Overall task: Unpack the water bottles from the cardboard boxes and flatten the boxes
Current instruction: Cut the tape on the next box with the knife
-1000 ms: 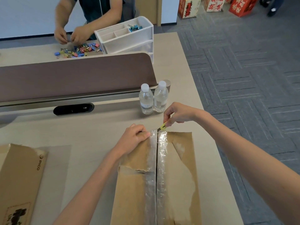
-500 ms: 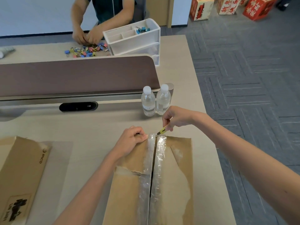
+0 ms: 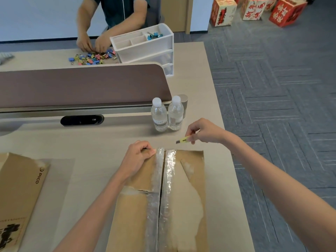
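Note:
A taped cardboard box (image 3: 189, 197) lies on the desk in front of me, its top flaps split along the clear tape seam (image 3: 161, 188). My left hand (image 3: 137, 159) rests with curled fingers on the far end of the left flap, by the seam. My right hand (image 3: 203, 130) holds a small yellow utility knife (image 3: 183, 139) above the desk, just beyond the box's far edge. Two clear water bottles (image 3: 167, 113) with white caps stand upright beyond the box.
A flattened cardboard box (image 3: 18, 193) lies at the left. A brown desk divider (image 3: 81, 84) runs across behind the bottles. Beyond it a person sorts coloured binder clips (image 3: 92, 58) beside a white drawer organizer (image 3: 145, 45). The desk edge and grey carpet are right.
My right hand has lifted the knife off the far end of the tape seam and moved it right, away from the box. My left hand has stayed on the flap.

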